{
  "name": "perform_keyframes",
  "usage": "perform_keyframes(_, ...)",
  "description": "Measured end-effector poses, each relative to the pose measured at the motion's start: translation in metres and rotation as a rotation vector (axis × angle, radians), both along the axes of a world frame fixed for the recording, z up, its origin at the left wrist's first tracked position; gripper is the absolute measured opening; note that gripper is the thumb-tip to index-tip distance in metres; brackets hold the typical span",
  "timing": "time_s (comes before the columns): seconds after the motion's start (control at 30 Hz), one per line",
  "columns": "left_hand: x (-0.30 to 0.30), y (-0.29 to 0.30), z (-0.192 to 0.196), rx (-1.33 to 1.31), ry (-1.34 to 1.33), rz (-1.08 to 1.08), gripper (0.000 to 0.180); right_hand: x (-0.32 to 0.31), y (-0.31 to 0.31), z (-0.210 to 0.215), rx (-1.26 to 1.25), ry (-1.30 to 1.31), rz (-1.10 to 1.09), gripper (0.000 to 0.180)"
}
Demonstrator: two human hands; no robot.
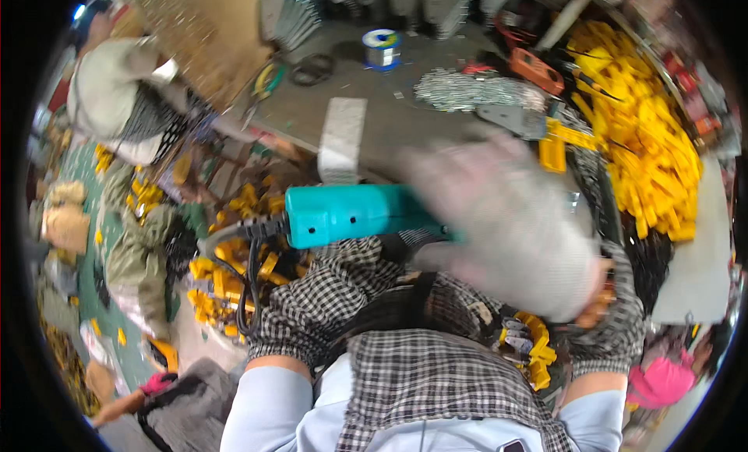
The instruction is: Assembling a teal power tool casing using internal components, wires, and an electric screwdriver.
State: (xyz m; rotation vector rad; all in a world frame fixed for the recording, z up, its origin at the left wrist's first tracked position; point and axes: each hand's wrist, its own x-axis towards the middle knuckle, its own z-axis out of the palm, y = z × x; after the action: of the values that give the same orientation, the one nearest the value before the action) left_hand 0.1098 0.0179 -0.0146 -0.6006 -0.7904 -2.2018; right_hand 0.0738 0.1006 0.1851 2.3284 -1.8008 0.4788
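Observation:
A teal corded power tool (343, 214) lies level across the middle, with its black cable (253, 273) leaving the left end. My right hand (506, 226), in a whitish knit glove, is smeared by motion over the tool's right part. It covers that end, and the blur hides whether the fingers grip it. My left forearm, in a black-and-white checked sleeve (327, 296), reaches up to the tool's underside. Behind the tool the left hand itself is hidden, so its grip does not show. A pale strip (341, 136) lies beyond the tool on the dark worktable (304, 113).
Yellow plastic parts (639, 140) are heaped at the right, with more yellow pieces (214, 288) at lower left. A wire spool (382, 49), small metal pieces (475, 90) and an orange tool (538, 70) rest on the table. Another person (125, 101) works at left.

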Motion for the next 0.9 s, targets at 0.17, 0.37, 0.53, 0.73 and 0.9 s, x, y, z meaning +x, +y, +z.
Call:
perform_keyframes(0.17, -0.002, 0.037, 0.028, -0.365, -0.405, 0.011, 0.021, -0.020, 0.013, -0.035, 0.049, 0.172, -0.093, 0.049)
perform_keyframes(0.37, 0.052, 0.060, 0.080, -1.386, -0.543, 0.483, 0.018, -0.071, 0.048, -0.101, -0.062, 0.180, -0.293, 0.041)
perform_keyframes(0.53, 0.039, -0.001, 0.104, -1.792, -0.795, 1.097, 0.059, -0.103, 0.065, -0.150, -0.132, 0.259, -0.241, 0.036)
perform_keyframes(0.73, 0.022, -0.012, 0.056, -1.533, -1.146, 0.648, 0.050, -0.110, 0.061, -0.130, -0.066, 0.117, -0.334, 0.047)
perform_keyframes(0.9, 0.021, -0.012, 0.055, -1.508, -1.276, 0.545, 0.050, -0.120, 0.061, -0.136, -0.072, 0.083, -0.331, 0.055)
